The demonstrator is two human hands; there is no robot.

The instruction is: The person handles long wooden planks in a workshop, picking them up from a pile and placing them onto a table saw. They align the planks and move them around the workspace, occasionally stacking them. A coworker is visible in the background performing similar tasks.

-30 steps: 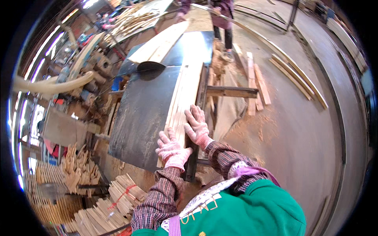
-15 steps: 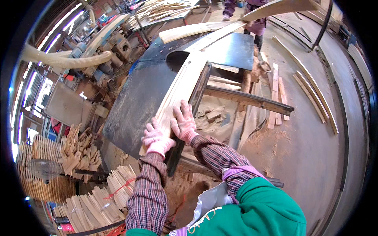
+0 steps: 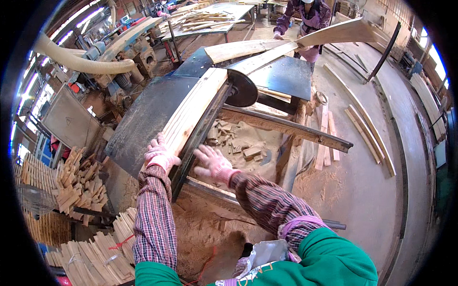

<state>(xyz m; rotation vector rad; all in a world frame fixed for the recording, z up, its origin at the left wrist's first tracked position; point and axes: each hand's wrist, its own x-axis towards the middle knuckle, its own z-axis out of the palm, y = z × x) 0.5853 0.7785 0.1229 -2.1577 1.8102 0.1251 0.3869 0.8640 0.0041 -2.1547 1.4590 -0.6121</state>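
A stack of pale wooden boards point(image 3: 196, 106) lies lengthwise on the dark saw table point(image 3: 138, 117), its far end beside a round saw blade point(image 3: 242, 89). My left hand point(image 3: 161, 155), in a pinkish work glove, grips the near end of the stack, thumb toward the metal rail. To its right, my right hand point(image 3: 213, 163), gloved alike, is off the wood with fingers spread and nothing in them. It hovers just right of the dark metal rail point(image 3: 196, 138) along the boards. Beyond the blade, a long board point(image 3: 267, 58) lies across the far table part.
Wood offcuts point(image 3: 250, 151) and sawdust lie below the frame at right. A metal crossbar point(image 3: 291, 127) juts right. Across the saw stands a co-worker point(image 3: 312, 24) near a wide curved board point(image 3: 338, 35). Cut wood pieces point(image 3: 83, 183) are piled at left; a hose point(image 3: 88, 62) hangs above.
My right hand has come off the boards and opened. The stack has shifted left and back, so the saw blade shows beside it. The view has tilted up, showing more of the co-worker.
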